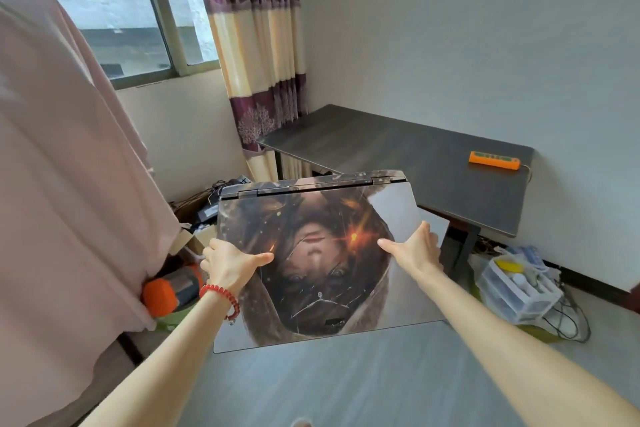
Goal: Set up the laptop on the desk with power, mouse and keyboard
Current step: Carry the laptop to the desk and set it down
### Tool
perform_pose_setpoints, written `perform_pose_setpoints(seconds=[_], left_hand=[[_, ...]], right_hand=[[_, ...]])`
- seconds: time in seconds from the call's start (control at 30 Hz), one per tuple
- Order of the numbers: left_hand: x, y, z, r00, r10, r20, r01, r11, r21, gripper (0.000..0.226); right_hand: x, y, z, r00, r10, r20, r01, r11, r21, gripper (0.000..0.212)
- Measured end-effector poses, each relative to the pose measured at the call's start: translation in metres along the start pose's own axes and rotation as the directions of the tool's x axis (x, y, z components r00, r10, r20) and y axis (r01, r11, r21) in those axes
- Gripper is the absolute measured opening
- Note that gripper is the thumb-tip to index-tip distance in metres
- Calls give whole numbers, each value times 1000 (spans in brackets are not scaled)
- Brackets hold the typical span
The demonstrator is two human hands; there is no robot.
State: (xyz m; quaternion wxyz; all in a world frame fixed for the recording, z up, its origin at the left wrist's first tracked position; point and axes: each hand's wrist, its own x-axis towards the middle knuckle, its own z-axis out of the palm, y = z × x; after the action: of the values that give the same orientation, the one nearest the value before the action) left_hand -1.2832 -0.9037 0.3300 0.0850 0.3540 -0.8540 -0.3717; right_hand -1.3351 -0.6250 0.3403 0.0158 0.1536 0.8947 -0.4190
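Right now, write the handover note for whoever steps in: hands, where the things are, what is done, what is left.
Left hand and right hand grip the closed laptop by its side edges, carried in the air short of the desk.
On the desk: only an orange power strip, near the far right edge.
Done: laptop picked up.
Left: set it on the desk, open it, connect power, mouse and keyboard. None of those three can be clearly made out here.

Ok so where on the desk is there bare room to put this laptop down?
The desk is bare from the curtain end across its middle. The only thing on it is the orange power strip near the far right corner. The floor by the plastic drawer box is crowded with cables.
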Motion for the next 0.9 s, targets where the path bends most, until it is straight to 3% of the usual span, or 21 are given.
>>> perform_pose_setpoints(seconds=[0.33, 0.53, 0.9], left_hand=[[265, 142, 73, 991, 101, 88, -100, 995, -24, 106], [376, 233, 181, 954, 174, 244, -201, 976, 89, 103], [568, 407, 391, 889, 116, 442, -223, 955, 197, 101]], right_hand=[[225, -120, 67, 994, 73, -83, -68, 996, 65, 94], [371, -126, 73, 960, 240, -143, -231, 970, 76, 89], [663, -130, 82, 873, 466, -145, -458, 884, 91, 93]])
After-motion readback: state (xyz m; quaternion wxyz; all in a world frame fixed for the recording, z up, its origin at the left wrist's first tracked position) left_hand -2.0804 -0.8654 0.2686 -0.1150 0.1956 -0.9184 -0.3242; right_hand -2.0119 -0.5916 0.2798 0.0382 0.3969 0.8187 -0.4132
